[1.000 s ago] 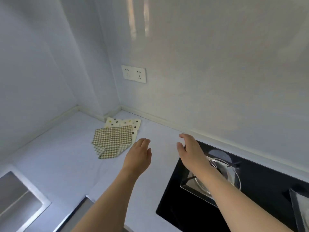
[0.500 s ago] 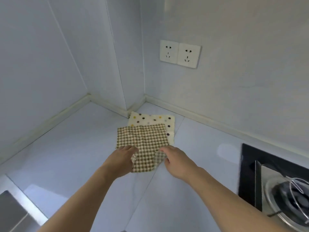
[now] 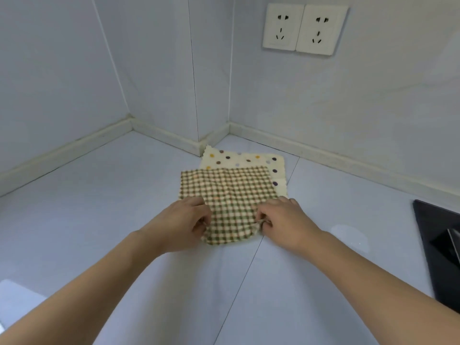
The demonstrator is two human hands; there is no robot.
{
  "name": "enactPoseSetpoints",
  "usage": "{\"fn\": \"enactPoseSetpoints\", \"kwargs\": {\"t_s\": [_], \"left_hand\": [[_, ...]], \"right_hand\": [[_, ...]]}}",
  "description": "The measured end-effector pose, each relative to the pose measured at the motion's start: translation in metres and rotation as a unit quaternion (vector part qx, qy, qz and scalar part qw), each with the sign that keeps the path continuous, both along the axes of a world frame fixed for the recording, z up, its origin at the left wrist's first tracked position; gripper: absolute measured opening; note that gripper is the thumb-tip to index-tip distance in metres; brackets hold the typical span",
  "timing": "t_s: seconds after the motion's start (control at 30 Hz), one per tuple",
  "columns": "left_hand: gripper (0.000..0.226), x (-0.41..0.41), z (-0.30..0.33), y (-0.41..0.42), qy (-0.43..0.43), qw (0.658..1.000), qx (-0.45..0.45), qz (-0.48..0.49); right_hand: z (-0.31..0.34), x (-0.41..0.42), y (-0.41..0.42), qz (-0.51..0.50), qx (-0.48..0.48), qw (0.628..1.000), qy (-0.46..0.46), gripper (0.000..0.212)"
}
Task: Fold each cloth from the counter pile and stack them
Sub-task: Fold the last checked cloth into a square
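Note:
A green-and-cream checked cloth [image 3: 229, 195] lies on the white counter [image 3: 99, 207] near the corner. It rests on top of a cream cloth with coloured dots [image 3: 249, 159], which shows along the far and right edges. My left hand [image 3: 185, 220] pinches the checked cloth's near-left edge with curled fingers. My right hand [image 3: 283, 220] pinches its near-right edge, where the fabric bunches up a little.
Tiled walls meet in the corner just behind the cloths. A double wall socket [image 3: 305, 29] sits high on the right wall. A black glass hob [image 3: 438, 245] borders the counter at the right. A pale sink edge [image 3: 15, 297] shows at the lower left.
Both hands have reached forward from mid-air to the checked cloth and taken hold of its near edge. The view has moved closer to the corner and away from the hob.

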State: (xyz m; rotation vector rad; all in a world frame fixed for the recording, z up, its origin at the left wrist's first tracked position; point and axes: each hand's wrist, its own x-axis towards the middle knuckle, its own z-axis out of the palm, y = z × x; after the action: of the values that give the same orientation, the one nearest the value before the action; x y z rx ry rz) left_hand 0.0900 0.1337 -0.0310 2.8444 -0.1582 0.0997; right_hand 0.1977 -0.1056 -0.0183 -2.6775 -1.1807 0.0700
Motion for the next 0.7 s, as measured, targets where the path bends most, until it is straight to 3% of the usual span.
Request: {"fn": "enactPoseSetpoints", "kwargs": {"t_s": [0.1, 0.2, 0.4, 0.57, 0.7], "left_hand": [[0.016, -0.014, 0.000, -0.007, -0.015, 0.997, -0.047, 0.055], [0.018, -0.041, 0.007, -0.021, -0.022, 0.991, -0.073, 0.111], [0.012, -0.139, 0.066, -0.082, -0.100, 0.973, -0.165, 0.130], [0.001, -0.220, 0.136, -0.131, -0.136, 0.951, -0.265, 0.079], [0.007, -0.251, 0.175, -0.160, -0.150, 0.920, -0.359, 0.050]], "right_hand": [[-0.003, -0.009, -0.014, -0.017, 0.042, 0.998, -0.041, 0.016], [0.006, -0.037, -0.038, -0.065, 0.157, 0.985, -0.043, 0.015], [0.062, -0.147, -0.112, -0.114, 0.322, 0.937, -0.073, 0.011], [0.143, -0.240, -0.174, -0.122, 0.358, 0.918, -0.121, 0.021], [0.188, -0.269, -0.210, -0.140, 0.371, 0.899, -0.187, 0.023]]}}
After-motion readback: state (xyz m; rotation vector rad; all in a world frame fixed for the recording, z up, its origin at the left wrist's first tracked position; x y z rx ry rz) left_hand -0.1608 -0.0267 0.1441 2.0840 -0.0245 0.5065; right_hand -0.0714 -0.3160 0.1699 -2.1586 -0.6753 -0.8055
